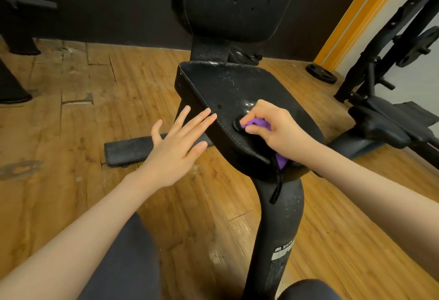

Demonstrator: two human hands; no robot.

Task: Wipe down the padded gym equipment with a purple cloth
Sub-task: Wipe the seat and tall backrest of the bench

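Note:
A black padded seat (228,88) with white stitching sits on a curved black post (280,216); an upright padded backrest (232,0) stands behind it. My right hand (275,126) grips a bunched purple cloth (257,122) and presses it on the seat's near part, by a small round dent. A corner of the cloth pokes out under my wrist at the seat's front edge. My left hand (177,147) is spread flat with straight fingers, its fingertips touching the seat's left edge. White specks dot the seat's far part.
Worn wooden floor (95,114) lies all around. A black foot bar (133,150) lies left of the post. A black rack (389,45) with weight plates stands at right, and a loose plate (320,73) lies on the floor. My knees show at the bottom.

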